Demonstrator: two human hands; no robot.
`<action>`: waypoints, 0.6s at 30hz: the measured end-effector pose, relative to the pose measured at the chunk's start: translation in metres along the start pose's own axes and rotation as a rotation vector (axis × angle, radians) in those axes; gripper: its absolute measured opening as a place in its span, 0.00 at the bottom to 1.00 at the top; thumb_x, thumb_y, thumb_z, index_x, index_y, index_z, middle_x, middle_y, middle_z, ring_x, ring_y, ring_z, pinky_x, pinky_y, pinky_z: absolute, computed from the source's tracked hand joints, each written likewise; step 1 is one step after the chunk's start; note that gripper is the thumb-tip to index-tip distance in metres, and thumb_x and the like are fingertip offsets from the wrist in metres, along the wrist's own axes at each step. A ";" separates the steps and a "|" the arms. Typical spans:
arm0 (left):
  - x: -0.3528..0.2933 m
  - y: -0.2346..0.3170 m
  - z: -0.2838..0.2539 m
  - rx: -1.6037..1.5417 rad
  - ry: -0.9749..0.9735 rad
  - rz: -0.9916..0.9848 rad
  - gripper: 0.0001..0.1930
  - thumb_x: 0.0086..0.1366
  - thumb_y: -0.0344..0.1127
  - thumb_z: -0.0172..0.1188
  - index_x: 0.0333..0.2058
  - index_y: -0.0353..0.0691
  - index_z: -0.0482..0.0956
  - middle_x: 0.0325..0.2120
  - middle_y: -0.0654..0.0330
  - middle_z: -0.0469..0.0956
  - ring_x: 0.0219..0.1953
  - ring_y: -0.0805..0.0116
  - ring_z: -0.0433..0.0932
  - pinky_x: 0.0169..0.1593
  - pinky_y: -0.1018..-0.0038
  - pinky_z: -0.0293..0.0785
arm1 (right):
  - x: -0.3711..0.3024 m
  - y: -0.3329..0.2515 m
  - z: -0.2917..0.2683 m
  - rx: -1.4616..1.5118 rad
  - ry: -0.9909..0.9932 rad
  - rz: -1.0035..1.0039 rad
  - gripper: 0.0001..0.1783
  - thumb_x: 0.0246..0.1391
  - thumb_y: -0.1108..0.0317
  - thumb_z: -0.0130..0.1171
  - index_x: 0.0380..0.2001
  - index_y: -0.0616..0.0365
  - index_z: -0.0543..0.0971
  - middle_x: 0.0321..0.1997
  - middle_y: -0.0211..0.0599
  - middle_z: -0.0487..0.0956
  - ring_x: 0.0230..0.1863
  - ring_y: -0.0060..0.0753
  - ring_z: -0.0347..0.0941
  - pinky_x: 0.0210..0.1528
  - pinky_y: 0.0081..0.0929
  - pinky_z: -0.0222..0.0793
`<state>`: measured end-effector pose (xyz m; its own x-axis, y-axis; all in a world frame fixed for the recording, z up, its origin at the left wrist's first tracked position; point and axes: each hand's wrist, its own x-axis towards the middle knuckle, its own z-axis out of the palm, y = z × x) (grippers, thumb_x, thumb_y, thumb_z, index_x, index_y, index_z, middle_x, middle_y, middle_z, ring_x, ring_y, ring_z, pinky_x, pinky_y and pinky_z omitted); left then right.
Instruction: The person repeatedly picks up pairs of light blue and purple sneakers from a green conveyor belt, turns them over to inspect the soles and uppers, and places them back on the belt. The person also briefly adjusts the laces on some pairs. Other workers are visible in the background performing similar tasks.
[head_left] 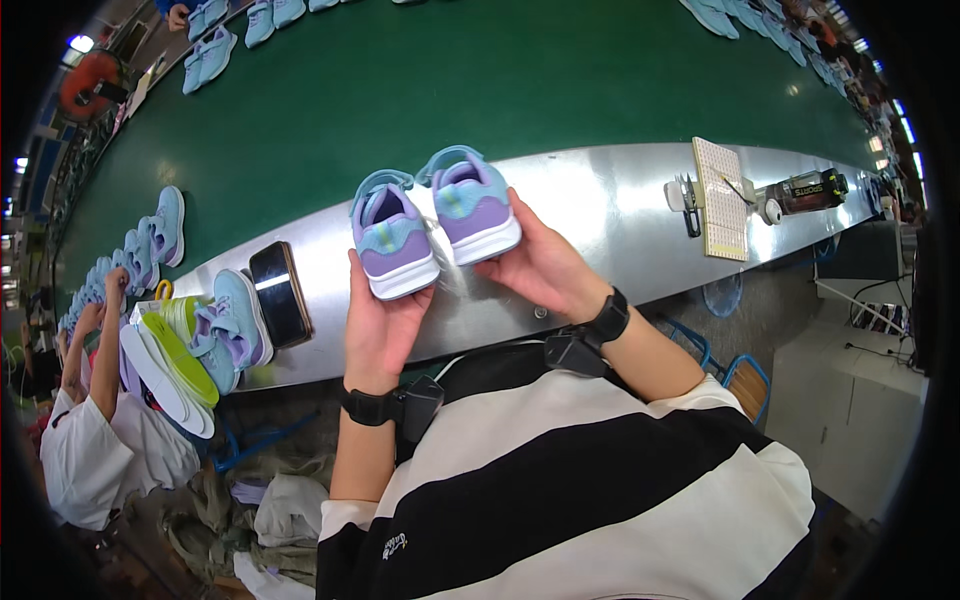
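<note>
Each of my hands holds one light-blue and purple sneaker with a white sole, heels turned toward me. My left hand [385, 325] is closed round the left sneaker [392, 240], thumb on its outer side and fingers under the sole. The right sneaker [470, 212] rests in my right hand [545, 262], gripped along its outer side and from below. Both shoes are side by side above the metal table edge [580, 190], toes pointing away, their straps looped up. The fingers beneath the soles are partly hidden.
Left of me lie a phone [281, 294], another pair of sneakers [232, 325] and stacked insoles [172, 365]. A co-worker [110, 440] reaches toward a shoe row. Along the right edge are a pegboard-like pad [722, 200], scissors [690, 208] and a dark bottle [805, 192]. Beyond stretches a green belt [500, 90].
</note>
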<state>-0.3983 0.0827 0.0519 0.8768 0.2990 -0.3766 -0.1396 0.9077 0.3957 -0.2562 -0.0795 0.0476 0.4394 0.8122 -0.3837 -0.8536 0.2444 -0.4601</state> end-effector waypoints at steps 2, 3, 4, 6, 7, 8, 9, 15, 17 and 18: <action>0.001 -0.004 0.012 0.001 0.054 0.019 0.22 0.76 0.52 0.43 0.61 0.48 0.66 0.56 0.60 0.72 0.55 0.64 0.73 0.55 0.61 0.74 | 0.002 0.002 0.014 0.013 -0.031 -0.027 0.29 0.71 0.42 0.39 0.64 0.49 0.65 0.60 0.31 0.71 0.57 0.30 0.68 0.59 0.37 0.66; 0.000 -0.005 0.016 0.003 0.067 0.032 0.22 0.76 0.52 0.43 0.62 0.48 0.66 0.56 0.60 0.72 0.55 0.64 0.73 0.55 0.61 0.74 | 0.001 0.002 0.019 0.024 -0.024 -0.035 0.30 0.71 0.42 0.39 0.65 0.49 0.65 0.61 0.32 0.71 0.59 0.30 0.68 0.60 0.38 0.66; -0.001 -0.003 0.018 0.029 0.084 0.033 0.22 0.77 0.51 0.41 0.62 0.48 0.66 0.57 0.60 0.71 0.57 0.62 0.72 0.56 0.60 0.74 | -0.001 0.000 0.022 -0.001 -0.022 -0.032 0.30 0.71 0.43 0.39 0.65 0.50 0.64 0.62 0.32 0.70 0.60 0.30 0.67 0.61 0.38 0.65; -0.005 0.000 0.018 0.092 0.118 0.033 0.24 0.77 0.52 0.37 0.63 0.46 0.65 0.59 0.60 0.70 0.60 0.63 0.70 0.61 0.60 0.70 | -0.006 -0.005 0.025 -0.043 -0.043 -0.021 0.29 0.72 0.45 0.38 0.66 0.51 0.63 0.65 0.33 0.69 0.63 0.30 0.66 0.63 0.39 0.64; -0.007 0.002 0.017 0.124 0.081 0.049 0.25 0.78 0.52 0.35 0.63 0.45 0.65 0.60 0.60 0.70 0.62 0.63 0.70 0.63 0.59 0.68 | -0.007 -0.007 0.024 -0.122 -0.034 -0.074 0.29 0.72 0.48 0.37 0.67 0.52 0.63 0.66 0.34 0.68 0.64 0.31 0.65 0.65 0.39 0.62; -0.007 0.004 0.014 0.187 0.011 0.126 0.25 0.77 0.49 0.34 0.63 0.42 0.65 0.61 0.59 0.69 0.64 0.62 0.68 0.66 0.59 0.66 | -0.009 -0.009 0.023 -0.193 -0.049 -0.119 0.28 0.72 0.50 0.37 0.67 0.53 0.63 0.66 0.35 0.68 0.66 0.33 0.64 0.67 0.39 0.60; -0.010 0.005 0.010 0.206 0.036 0.121 0.26 0.78 0.50 0.35 0.64 0.40 0.64 0.61 0.59 0.69 0.62 0.63 0.69 0.65 0.61 0.66 | -0.010 -0.010 0.020 -0.265 -0.108 -0.194 0.27 0.72 0.52 0.36 0.67 0.53 0.63 0.67 0.36 0.68 0.67 0.34 0.63 0.69 0.39 0.59; -0.020 -0.004 -0.010 0.894 -0.011 0.612 0.29 0.76 0.52 0.45 0.61 0.31 0.64 0.55 0.54 0.71 0.56 0.67 0.69 0.61 0.70 0.64 | -0.012 0.006 -0.003 -0.596 -0.111 -0.565 0.37 0.62 0.54 0.55 0.68 0.59 0.55 0.65 0.42 0.64 0.65 0.32 0.61 0.68 0.33 0.55; -0.026 -0.004 -0.013 0.897 -0.028 0.668 0.29 0.75 0.52 0.47 0.60 0.30 0.65 0.54 0.55 0.72 0.55 0.68 0.70 0.60 0.72 0.64 | -0.013 0.010 -0.012 -0.577 -0.182 -0.634 0.39 0.61 0.52 0.56 0.67 0.59 0.56 0.64 0.41 0.65 0.65 0.31 0.61 0.68 0.34 0.56; -0.028 -0.003 -0.013 0.881 -0.035 0.692 0.29 0.75 0.52 0.48 0.60 0.29 0.65 0.54 0.55 0.72 0.55 0.69 0.70 0.59 0.72 0.64 | -0.013 0.012 -0.015 -0.572 -0.210 -0.650 0.42 0.59 0.49 0.58 0.67 0.58 0.56 0.64 0.41 0.65 0.64 0.31 0.61 0.67 0.34 0.57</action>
<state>-0.4281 0.0752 0.0502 0.7509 0.6375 0.1724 -0.2394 0.0195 0.9707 -0.2680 -0.0947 0.0352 0.6798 0.6992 0.2216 -0.1583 0.4349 -0.8865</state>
